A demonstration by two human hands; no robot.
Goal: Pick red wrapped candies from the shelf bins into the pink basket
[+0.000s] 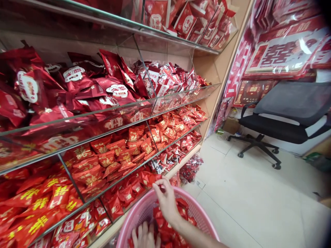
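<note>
A pink plastic basket stands against the shelf front, partly filled with small red packets. My left hand is low inside it at the near left, fingers stretched a little apart over the packets. Above the far rim, my right hand has its thumb and fingers curled together at the lower shelf. A bit of red wrapper shows between those fingertips. Right beside them lies a shiny red packet at the edge of a shelf compartment of similar packets.
Glass-fronted shelves hold red packets with gold print and larger dark red bags. Bagged packets sit on the floor past the basket. A black office chair stands on the tiled floor at right.
</note>
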